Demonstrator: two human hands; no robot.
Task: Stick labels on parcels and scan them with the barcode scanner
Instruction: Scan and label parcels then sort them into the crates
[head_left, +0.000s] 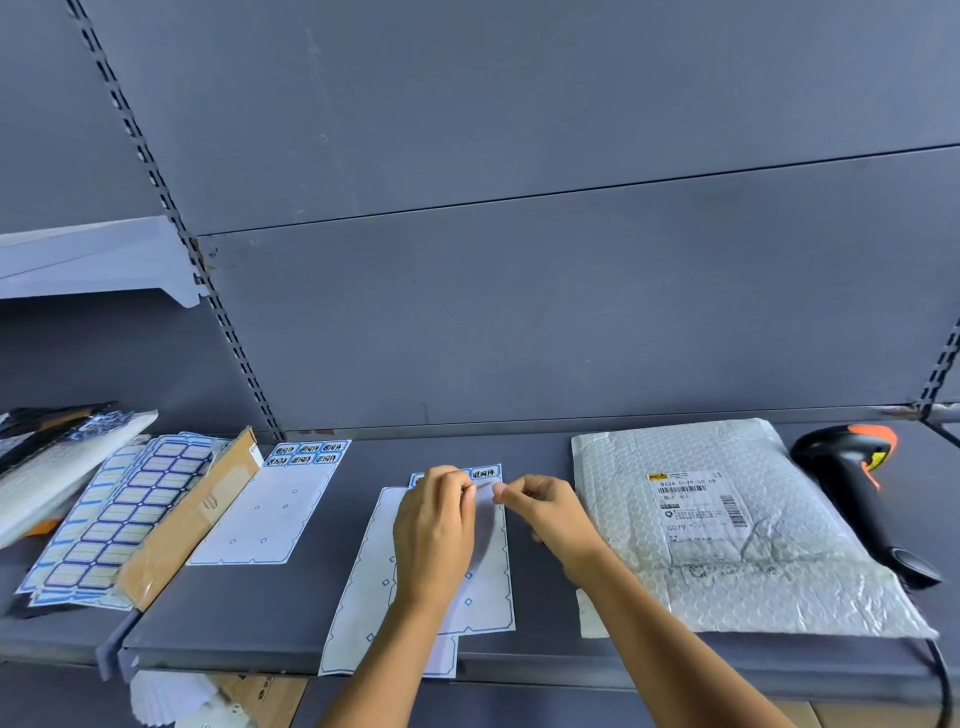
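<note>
The right hand (540, 512) pinches the corner of a label (485, 474) at the top of the label sheet (467, 597), while the left hand (434, 525), fingers curled, grips that sheet to steady it. This looks like the peeling step. The sheet lies just left of the parcel (727, 571); the barcode scanner (857, 488) rests at the parcel's right. Next, I judge: lift the label free, then carry it onto the parcel.
</note>
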